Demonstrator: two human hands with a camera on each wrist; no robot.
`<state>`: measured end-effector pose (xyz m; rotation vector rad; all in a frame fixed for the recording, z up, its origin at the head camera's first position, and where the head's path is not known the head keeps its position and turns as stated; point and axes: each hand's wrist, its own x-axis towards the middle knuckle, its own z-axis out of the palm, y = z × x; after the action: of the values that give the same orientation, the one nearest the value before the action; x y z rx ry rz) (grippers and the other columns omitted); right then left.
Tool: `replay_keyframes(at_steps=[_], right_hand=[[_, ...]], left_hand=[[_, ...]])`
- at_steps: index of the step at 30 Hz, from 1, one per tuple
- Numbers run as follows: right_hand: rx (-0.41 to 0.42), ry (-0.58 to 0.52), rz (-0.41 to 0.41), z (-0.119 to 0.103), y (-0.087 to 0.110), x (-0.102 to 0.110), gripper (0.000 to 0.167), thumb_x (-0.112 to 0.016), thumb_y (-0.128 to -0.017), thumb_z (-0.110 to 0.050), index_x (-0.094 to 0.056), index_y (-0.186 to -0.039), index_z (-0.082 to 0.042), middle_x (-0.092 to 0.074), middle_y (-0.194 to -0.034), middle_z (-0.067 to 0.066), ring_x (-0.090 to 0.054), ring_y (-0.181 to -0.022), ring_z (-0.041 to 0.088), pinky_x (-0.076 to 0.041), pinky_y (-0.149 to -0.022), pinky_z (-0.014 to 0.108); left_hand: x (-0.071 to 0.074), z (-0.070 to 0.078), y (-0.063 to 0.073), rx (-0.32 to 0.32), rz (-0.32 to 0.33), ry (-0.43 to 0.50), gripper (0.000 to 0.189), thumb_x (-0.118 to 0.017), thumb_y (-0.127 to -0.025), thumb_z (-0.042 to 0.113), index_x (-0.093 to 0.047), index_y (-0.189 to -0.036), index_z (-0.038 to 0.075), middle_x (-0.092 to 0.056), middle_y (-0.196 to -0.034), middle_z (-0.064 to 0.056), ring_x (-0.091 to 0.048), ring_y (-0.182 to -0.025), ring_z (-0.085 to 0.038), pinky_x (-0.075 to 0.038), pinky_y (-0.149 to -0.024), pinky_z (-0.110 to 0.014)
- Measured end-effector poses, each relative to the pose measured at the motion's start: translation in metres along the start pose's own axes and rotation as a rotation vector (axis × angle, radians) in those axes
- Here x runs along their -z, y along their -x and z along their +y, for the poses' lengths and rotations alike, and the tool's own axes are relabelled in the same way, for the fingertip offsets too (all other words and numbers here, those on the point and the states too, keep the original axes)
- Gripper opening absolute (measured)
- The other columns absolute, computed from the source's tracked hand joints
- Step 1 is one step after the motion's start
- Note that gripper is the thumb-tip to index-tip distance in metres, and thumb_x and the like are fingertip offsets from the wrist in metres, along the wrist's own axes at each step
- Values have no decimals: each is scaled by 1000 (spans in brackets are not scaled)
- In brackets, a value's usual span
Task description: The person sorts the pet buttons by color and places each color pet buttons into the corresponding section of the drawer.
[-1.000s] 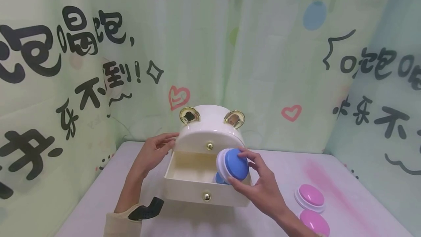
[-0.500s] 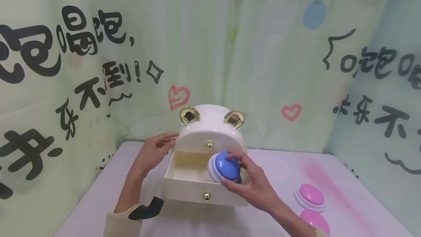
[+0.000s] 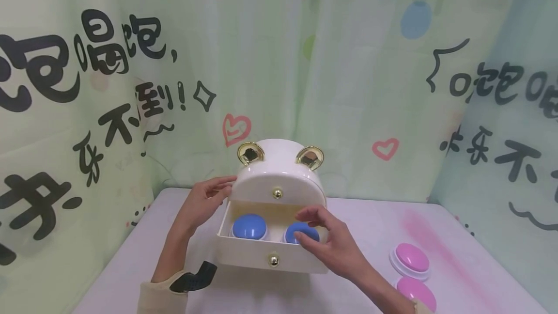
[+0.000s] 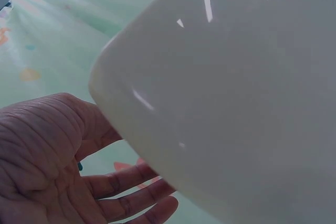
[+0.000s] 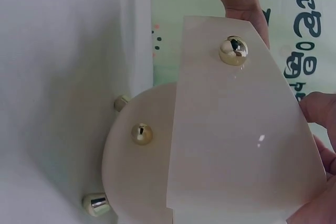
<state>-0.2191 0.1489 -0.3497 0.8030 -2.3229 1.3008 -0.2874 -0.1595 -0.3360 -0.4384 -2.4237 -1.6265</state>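
A glossy white storage box [image 3: 281,159] with gold ears stands on the table, its drawer [image 3: 244,252] pulled out. Inside sit two round, white-based, blue-topped jars: a left jar [image 3: 249,226] and a right jar [image 3: 308,230]. My right hand [image 3: 337,243] hovers over the drawer's right side, fingers loosely spread around the right jar, thumb overlapping its top. On the other side, my left hand [image 3: 202,202] rests its fingers against the box's side. In the left wrist view, the straight fingers [image 4: 118,203] reach behind the white wall.
Two pink-topped jars stand at the right of the table [image 3: 348,299]: a farther pink jar [image 3: 412,258] and a nearer pink jar [image 3: 416,292]. A printed curtain [image 3: 348,86] closes off the back and sides. The right wrist view shows a second gold knob [image 5: 142,134] below the drawer.
My right hand carried a blue-topped jar leftward into the drawer and let it go. Two blue-topped jars now lie inside, and the right hand's fingers have spread. My left hand stayed put.
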Motion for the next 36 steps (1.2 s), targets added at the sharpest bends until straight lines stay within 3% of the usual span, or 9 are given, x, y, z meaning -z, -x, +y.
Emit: replay_keyframes(at_steps=[24, 36], right_hand=[[75, 71, 119, -10, 12, -1, 25, -80, -89, -11, -69, -110, -17, -75, -105, 0, -69, -94, 21, -55, -86, 28], [212, 82, 156, -20, 24, -5, 30, -80, -86, -1, -69, -109, -17, -76, -102, 0, -68, -89, 16, -52, -85, 24]], left_hand=[[0, 1, -1, -15, 1, -8, 38, -60, -104, 21, -63, -141, 10, -66, -134, -19, -63, -122, -37, -54, -98, -51], [0, 1, 0, -3, 1, -11, 38, -59, -104, 20, -62, -141, 10, -65, -135, -19, -63, -121, -37, -54, -98, -51]])
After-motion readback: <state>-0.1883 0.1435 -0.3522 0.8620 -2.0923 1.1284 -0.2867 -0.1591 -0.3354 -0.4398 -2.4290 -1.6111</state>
